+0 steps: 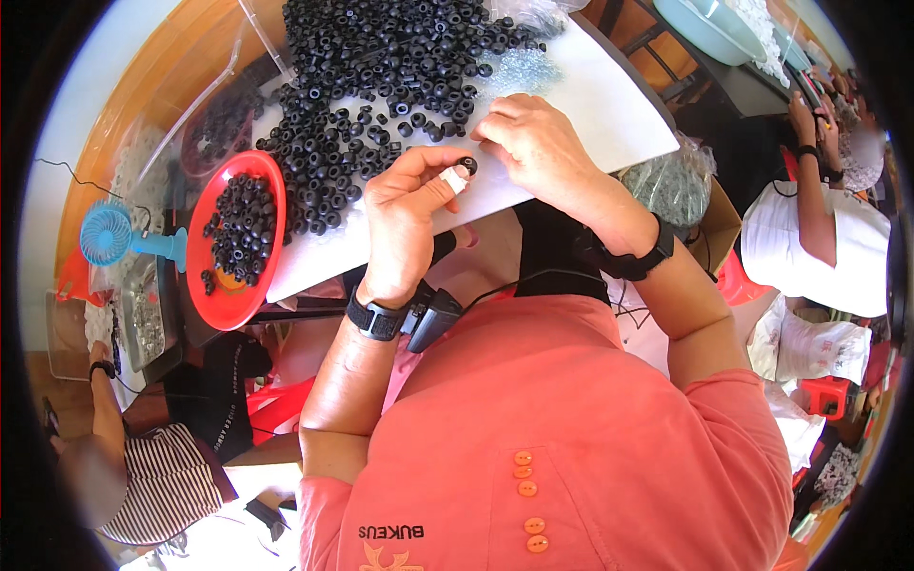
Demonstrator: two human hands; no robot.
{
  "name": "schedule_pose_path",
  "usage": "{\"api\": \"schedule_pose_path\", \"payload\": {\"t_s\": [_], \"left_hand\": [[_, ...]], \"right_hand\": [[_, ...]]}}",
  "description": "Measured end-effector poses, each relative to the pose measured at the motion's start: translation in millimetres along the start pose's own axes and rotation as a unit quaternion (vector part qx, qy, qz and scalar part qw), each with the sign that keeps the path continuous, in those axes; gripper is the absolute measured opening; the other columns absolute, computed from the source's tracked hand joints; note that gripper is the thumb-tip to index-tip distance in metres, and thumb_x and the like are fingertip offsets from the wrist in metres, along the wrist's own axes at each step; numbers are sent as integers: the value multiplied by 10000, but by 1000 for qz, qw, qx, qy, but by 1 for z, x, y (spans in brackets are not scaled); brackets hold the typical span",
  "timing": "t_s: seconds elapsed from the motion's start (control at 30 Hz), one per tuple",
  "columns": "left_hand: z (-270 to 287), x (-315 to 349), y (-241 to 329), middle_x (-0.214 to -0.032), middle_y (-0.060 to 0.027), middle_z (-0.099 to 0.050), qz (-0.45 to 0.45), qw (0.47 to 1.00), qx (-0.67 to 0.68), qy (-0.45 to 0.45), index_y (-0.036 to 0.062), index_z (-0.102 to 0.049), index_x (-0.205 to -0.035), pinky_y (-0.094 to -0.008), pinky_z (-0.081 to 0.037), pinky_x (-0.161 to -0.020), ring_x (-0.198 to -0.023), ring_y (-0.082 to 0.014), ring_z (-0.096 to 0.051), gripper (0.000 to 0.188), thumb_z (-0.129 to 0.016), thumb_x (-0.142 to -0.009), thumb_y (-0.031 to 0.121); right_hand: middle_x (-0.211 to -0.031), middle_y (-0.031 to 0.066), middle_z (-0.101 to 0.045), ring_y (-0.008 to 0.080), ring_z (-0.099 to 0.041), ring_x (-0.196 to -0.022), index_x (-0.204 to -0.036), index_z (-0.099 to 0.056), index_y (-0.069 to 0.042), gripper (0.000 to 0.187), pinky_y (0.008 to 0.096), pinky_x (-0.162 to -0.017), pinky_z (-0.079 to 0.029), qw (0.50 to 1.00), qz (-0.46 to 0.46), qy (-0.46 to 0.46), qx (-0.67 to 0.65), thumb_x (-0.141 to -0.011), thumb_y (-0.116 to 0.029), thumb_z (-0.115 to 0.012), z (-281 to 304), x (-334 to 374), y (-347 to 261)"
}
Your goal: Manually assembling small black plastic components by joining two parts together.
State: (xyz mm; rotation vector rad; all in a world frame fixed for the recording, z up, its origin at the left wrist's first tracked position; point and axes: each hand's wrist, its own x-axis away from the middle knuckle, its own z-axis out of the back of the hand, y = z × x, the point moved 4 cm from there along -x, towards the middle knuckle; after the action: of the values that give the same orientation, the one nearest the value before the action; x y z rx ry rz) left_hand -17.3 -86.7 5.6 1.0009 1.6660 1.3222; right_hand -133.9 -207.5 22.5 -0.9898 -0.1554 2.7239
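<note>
My left hand (405, 214) is raised above the front edge of the white tabletop (609, 105). Its thumb and forefinger pinch a small black ring-shaped part (466, 166) with a hole through it. White tape or cloth (454, 181) wraps a fingertip there. Just to the right, my right hand (538, 143) has its fingertips pressed together low over the table; anything between them is hidden. Beyond it lies a spread of tiny clear pieces (519, 71). A large heap of black ring-shaped parts (381, 57) covers the far and left tabletop.
A red plate (200, 276) with more black parts stands at the left edge, beside a small blue fan (107, 233). To the right, a clear bag of greyish pieces (671, 186) sits in a cardboard box (719, 233). Other people work at both sides.
</note>
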Motion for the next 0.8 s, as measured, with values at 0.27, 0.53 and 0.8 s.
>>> {"api": "schedule_pose_path", "payload": {"t_s": [0.27,0.53,0.8], "left_hand": [[0,2,2,-920,-97,-692,23,999,40,-1,-46,-666,-1061,-235,-442,-700,-759,-119,-579,194,-662,-905,70],[0,3,1,-906,-89,-688,27,999,46,4,-49,-667,-1045,-230,-441,-690,-742,-110,-566,180,-659,-906,64],[2,0,-2,-894,-95,-695,20,1000,17,13,-58,-658,-1045,-240,-456,-663,-757,-123,-604,172,-645,-915,55]], "right_hand": [[-894,88,-611,304,-599,-889,-810,-647,-37,119,401,-788,-505,991,33,-128,13,-691,-45,-643,10,-7,-7],[-878,91,-626,292,-612,-881,-877,-637,-43,144,391,-737,-498,996,38,-83,8,-734,-39,-652,17,-2,-1],[-905,21,-639,98,-599,-890,-992,-633,-24,85,254,-813,-471,904,-182,-17,-386,-909,-42,-641,8,2,-4]]}}
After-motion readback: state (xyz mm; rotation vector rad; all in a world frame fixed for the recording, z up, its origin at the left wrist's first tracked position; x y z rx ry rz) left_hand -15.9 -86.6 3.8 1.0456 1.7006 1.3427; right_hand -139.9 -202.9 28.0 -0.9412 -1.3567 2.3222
